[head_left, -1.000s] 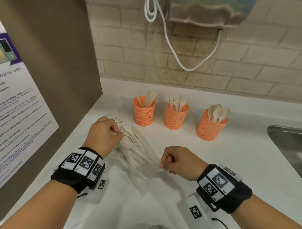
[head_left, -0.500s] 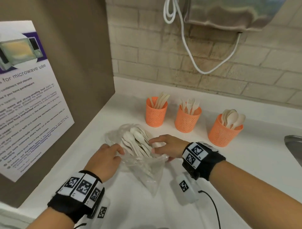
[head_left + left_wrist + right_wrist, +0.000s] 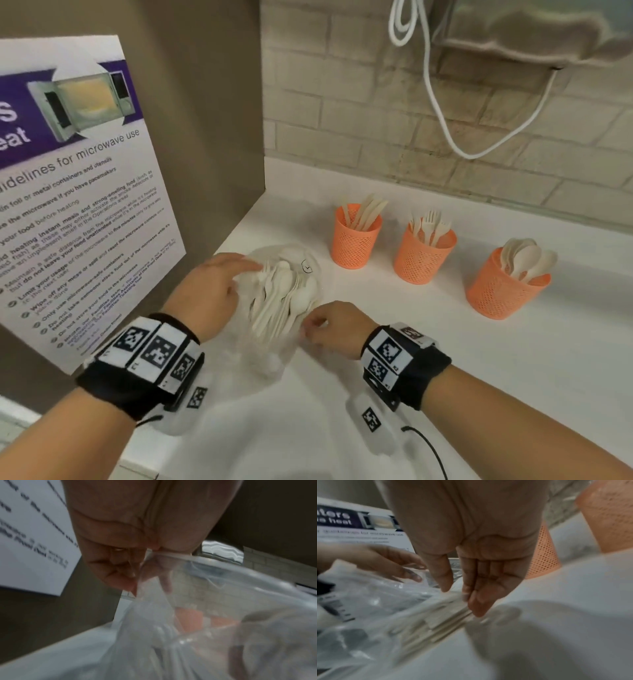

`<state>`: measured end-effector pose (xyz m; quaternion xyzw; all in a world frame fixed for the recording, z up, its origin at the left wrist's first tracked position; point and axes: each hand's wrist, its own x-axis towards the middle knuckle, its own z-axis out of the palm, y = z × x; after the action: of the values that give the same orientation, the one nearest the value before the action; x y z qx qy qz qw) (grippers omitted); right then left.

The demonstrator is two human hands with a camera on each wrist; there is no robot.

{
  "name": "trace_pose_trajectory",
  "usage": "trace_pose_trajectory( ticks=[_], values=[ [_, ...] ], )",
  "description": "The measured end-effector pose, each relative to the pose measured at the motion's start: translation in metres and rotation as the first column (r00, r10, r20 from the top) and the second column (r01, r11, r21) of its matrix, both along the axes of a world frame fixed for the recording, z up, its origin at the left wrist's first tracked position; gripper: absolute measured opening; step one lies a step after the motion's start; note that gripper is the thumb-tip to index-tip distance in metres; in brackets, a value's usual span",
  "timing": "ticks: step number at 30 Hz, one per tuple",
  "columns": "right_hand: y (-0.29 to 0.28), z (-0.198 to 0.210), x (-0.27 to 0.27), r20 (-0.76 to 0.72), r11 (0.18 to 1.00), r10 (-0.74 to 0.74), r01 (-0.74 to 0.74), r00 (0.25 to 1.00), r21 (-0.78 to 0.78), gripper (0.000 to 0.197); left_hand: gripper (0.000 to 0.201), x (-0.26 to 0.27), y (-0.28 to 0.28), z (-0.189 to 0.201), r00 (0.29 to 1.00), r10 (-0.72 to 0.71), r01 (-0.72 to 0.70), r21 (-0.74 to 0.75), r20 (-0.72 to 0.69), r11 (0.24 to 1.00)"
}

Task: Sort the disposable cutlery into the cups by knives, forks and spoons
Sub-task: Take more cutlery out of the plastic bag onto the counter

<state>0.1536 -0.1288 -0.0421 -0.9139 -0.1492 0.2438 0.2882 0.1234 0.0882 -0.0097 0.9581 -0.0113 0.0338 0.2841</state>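
Observation:
A clear plastic bag [image 3: 270, 356] of white cutlery [image 3: 284, 298], mostly spoons, lies on the white counter [image 3: 445, 359]. My left hand [image 3: 251, 269] reaches over the bag's top left. In the left wrist view, the left hand [image 3: 150, 555] pinches the bag's film [image 3: 223, 615] between thumb and fingers. My right hand [image 3: 308, 325] is at the bag's lower right edge. There its fingertips [image 3: 477, 605] touch the cutlery handles [image 3: 440, 619], with the thumb apart. Behind stand three orange mesh cups: knives [image 3: 356, 240], forks [image 3: 423, 260] and spoons [image 3: 503, 291].
A brown panel with a microwave poster [image 3: 85, 205] closes off the left side. A brick wall runs along the back, with a white cable [image 3: 445, 130] hanging from a dispenser [image 3: 531, 31]. The counter's front edge is at the bottom left.
My left hand moved from the bag's lower left up to its top. My right hand drew back from the bag's top to its lower right edge. The view shifted left.

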Motion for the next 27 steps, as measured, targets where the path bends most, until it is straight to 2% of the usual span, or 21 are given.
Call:
trace_pose_trajectory(
  ticks=[2,4,6,8,9,11,12,14,16,19,22,25,27],
  values=[
    [-0.005,-0.005,0.001,0.030,0.992,0.018,-0.014,0.999,-0.128,0.026,0.043,-0.009,0.005,0.002,1.000,-0.021,0.018,0.093,0.024,0.995],
    [-0.010,-0.011,0.001,-0.007,0.986,0.020,-0.020,1.000,-0.164,0.030,0.028,-0.023,0.000,-0.003,0.997,-0.017,0.029,0.161,-0.075,0.986],
    [-0.011,-0.012,0.001,0.011,0.997,-0.035,0.035,0.999,-0.069,0.027,0.058,-0.038,-0.011,-0.016,0.967,-0.007,0.067,0.228,-0.255,0.971],
    [-0.006,-0.010,0.001,0.016,0.983,-0.148,0.145,0.989,0.113,0.019,0.086,-0.048,-0.018,-0.030,0.937,-0.004,0.107,0.276,-0.348,0.955],
    [-0.002,-0.007,0.000,-0.062,0.954,-0.202,0.211,0.977,0.214,0.014,0.095,-0.051,-0.019,-0.037,0.935,-0.004,0.112,0.283,-0.355,0.953],
    [0.008,-0.002,-0.004,-0.372,0.854,-0.239,0.376,0.897,0.359,0.006,0.104,-0.054,-0.017,-0.047,0.944,0.007,0.092,0.281,-0.330,0.955],
    [0.011,-0.001,-0.005,-0.528,0.809,-0.223,0.458,0.820,0.370,0.006,0.105,-0.053,-0.014,-0.049,0.949,0.010,0.084,0.284,-0.315,0.955],
    [0.015,-0.003,-0.004,-0.676,0.767,-0.223,0.554,0.702,0.323,0.019,0.106,-0.052,-0.007,-0.049,0.953,0.022,0.067,0.281,-0.303,0.957],
    [0.020,-0.007,0.000,-0.706,0.732,-0.254,0.608,0.661,0.306,0.027,0.108,-0.049,-0.002,-0.048,0.950,0.006,0.076,0.252,-0.311,0.965],
    [0.032,-0.007,0.007,-0.715,0.660,-0.306,0.681,0.629,0.316,0.019,0.111,-0.046,0.001,-0.047,0.946,-0.064,0.127,0.180,-0.319,0.975],
    [0.043,-0.004,0.014,-0.699,0.640,-0.363,0.710,0.617,0.294,0.007,0.111,-0.043,0.001,-0.047,0.939,-0.103,0.151,0.124,-0.329,0.981],
    [0.051,-0.008,0.017,-0.705,0.594,-0.416,0.759,0.575,0.268,0.012,0.107,-0.037,0.000,-0.046,0.944,-0.132,0.162,0.076,-0.303,0.984],
    [0.060,-0.012,0.016,-0.683,0.611,-0.424,0.745,0.595,0.269,0.009,0.104,-0.034,0.001,-0.045,0.950,-0.141,0.162,0.051,-0.279,0.986]
  ],
)
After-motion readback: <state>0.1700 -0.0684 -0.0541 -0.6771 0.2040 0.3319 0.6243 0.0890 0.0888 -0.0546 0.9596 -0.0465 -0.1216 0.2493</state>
